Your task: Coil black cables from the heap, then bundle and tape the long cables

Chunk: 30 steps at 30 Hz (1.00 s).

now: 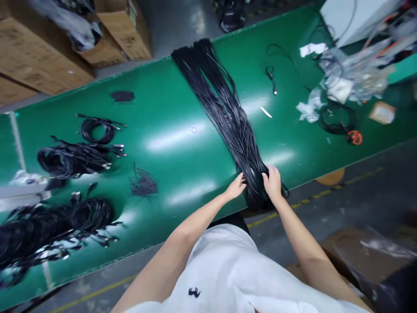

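Observation:
A long bundle of black cables [224, 113] lies across the green table, from the far edge to the near edge. At the near end, my left hand [236, 188] grips its left side with curled fingers, the tips partly hidden by the cables. My right hand [273, 184] is closed around the right side, thumb on top and the other fingers partly out of sight. Loose loops of the bundle hang at the table's near edge, beside and below my right hand.
Coiled cables [70, 158] and a row of more coils [35, 230] lie at left, near small piles of black ties [143, 184]. Right of the bundle are a white strip [266, 112], a single cable [271, 78], plastic bags [309, 106] and orange-handled scissors [355, 138]. Cardboard boxes [124, 30] stand beyond.

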Available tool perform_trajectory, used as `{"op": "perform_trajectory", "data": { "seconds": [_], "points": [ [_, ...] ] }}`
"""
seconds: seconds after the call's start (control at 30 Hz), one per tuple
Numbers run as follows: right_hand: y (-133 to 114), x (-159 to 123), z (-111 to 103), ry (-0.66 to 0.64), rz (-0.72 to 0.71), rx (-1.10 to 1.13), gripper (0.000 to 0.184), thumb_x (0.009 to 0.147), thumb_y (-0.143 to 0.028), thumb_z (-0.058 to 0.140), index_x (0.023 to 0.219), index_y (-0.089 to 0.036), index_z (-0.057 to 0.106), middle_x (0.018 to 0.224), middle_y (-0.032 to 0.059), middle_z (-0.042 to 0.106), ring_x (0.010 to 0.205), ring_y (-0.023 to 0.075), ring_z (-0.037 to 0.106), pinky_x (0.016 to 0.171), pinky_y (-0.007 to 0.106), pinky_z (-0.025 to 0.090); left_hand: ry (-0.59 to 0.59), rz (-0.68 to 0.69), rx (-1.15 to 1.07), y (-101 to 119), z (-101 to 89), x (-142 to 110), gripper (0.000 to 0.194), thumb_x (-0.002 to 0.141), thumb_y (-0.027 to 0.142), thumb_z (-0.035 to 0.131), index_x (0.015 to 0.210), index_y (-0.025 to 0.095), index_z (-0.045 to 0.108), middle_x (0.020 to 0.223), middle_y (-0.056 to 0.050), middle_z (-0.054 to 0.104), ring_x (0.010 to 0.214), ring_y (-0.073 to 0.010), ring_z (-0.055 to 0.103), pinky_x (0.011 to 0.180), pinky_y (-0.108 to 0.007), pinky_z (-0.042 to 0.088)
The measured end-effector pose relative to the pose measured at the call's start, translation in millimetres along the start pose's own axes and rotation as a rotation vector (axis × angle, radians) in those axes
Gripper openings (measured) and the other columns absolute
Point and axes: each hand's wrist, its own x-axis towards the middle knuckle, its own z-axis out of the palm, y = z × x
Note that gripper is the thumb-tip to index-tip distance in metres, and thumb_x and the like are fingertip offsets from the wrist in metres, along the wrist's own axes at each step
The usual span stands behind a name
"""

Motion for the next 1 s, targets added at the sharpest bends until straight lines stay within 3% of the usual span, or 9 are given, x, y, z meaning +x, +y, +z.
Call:
{"op": "perform_trajectory", "data": {
  "seconds": [0.17, 0.27, 0.33, 0.4, 0.5, 0.63, 0.8, 0.93, 1.0],
  "points": [
    [-27.0, -87.5, 16.3, -0.005, 0.028, -0.018, 0.043, 0.095, -0.043, 0.048, 0.119, -0.010, 0.060, 0.115, 0.0190, 0.060, 0.108, 0.0279, 0.056, 0.100, 0.045, 0.045, 0.011, -0.116, 0.080, -60.5, -28.6, -81.2, 0.031, 0.086, 0.013, 0.057, 0.117, 0.013, 0.062, 0.124, -0.015, 0.067, 0.116, -0.0231, 0.064, 0.112, -0.046, 0.042],
    [-30.8, -127.3, 34.0, -0.005, 0.132, -0.068, 0.061, 0.089, -0.040, 0.059, 0.139, -0.007, 0.047, 0.140, 0.0240, 0.046, 0.130, 0.0325, 0.042, 0.111, 0.046, 0.034, 0.035, -0.191, 0.080, -96.2, -36.7, -135.7, 0.029, 0.087, 0.013, 0.056, 0.115, 0.014, 0.064, 0.118, -0.012, 0.070, 0.110, -0.0203, 0.067, 0.110, -0.043, 0.044],
    [-24.6, -145.3, 42.1, -0.006, 0.239, -0.073, 0.067, 0.092, -0.036, 0.056, 0.148, -0.008, 0.035, 0.149, 0.0232, 0.037, 0.135, 0.0299, 0.036, 0.113, 0.042, 0.030, 0.066, -0.235, 0.069, -117.7, -38.8, -170.3, 0.029, 0.087, 0.015, 0.057, 0.115, 0.016, 0.064, 0.118, -0.011, 0.071, 0.110, -0.0184, 0.067, 0.109, -0.040, 0.045],
    [-13.2, -157.5, 44.8, -0.027, 0.331, -0.060, 0.061, 0.095, -0.035, 0.049, 0.148, -0.007, 0.034, 0.145, 0.0239, 0.041, 0.128, 0.0277, 0.044, 0.109, 0.042, 0.034, 0.113, -0.276, 0.059, -136.3, -42.2, -204.0, 0.029, 0.088, 0.015, 0.056, 0.116, 0.016, 0.064, 0.119, -0.010, 0.071, 0.110, -0.0178, 0.067, 0.108, -0.039, 0.046],
    [5.5, -164.0, 40.0, -0.163, 0.390, -0.071, 0.049, 0.097, -0.038, 0.044, 0.135, -0.007, 0.048, 0.130, 0.0226, 0.055, 0.112, 0.0256, 0.053, 0.100, 0.042, 0.039, 0.200, -0.333, 0.055, -156.2, -51.7, -253.2, 0.029, 0.088, 0.016, 0.054, 0.116, 0.016, 0.064, 0.118, -0.011, 0.071, 0.108, -0.0184, 0.068, 0.106, -0.040, 0.048],
    [16.9, -147.1, 27.9, -0.337, 0.391, -0.166, 0.036, 0.096, -0.043, 0.046, 0.113, -0.015, 0.062, 0.113, 0.0157, 0.064, 0.106, 0.0241, 0.057, 0.094, 0.042, 0.042, 0.326, -0.384, 0.061, -167.6, -64.1, -305.3, 0.029, 0.086, 0.020, 0.056, 0.114, 0.016, 0.064, 0.115, -0.011, 0.073, 0.110, -0.0221, 0.068, 0.105, -0.043, 0.048],
    [3.0, -112.4, 13.0, -0.441, 0.247, -0.284, 0.034, 0.094, -0.040, 0.044, 0.071, -0.021, 0.060, 0.071, 0.0111, 0.063, 0.090, 0.0275, 0.064, 0.082, 0.047, 0.047, 0.505, -0.383, 0.018, -162.8, -47.5, -327.0, 0.027, 0.084, 0.023, 0.058, 0.108, 0.015, 0.064, 0.111, -0.012, 0.073, 0.114, -0.0259, 0.067, 0.108, -0.046, 0.046],
    [-10.0, -104.5, -6.0, -0.585, 0.077, -0.384, 0.037, 0.084, -0.039, 0.048, 0.051, -0.024, 0.043, 0.058, 0.0146, 0.056, 0.077, 0.0344, 0.066, 0.073, 0.050, 0.049, 0.608, -0.319, -0.051, -143.6, -10.3, -304.7, 0.024, 0.083, 0.021, 0.060, 0.106, 0.016, 0.066, 0.110, -0.011, 0.074, 0.113, -0.0257, 0.067, 0.108, -0.043, 0.046],
    [-13.1, -109.7, -27.5, -0.654, -0.047, -0.390, 0.036, 0.079, -0.042, 0.049, 0.049, -0.024, 0.041, 0.060, 0.0152, 0.059, 0.075, 0.0348, 0.068, 0.075, 0.050, 0.051, 0.597, -0.268, -0.075, -126.0, 13.4, -284.7, 0.024, 0.082, 0.019, 0.063, 0.105, 0.016, 0.067, 0.109, -0.011, 0.074, 0.108, -0.0253, 0.068, 0.105, -0.040, 0.048]
  ]
}}
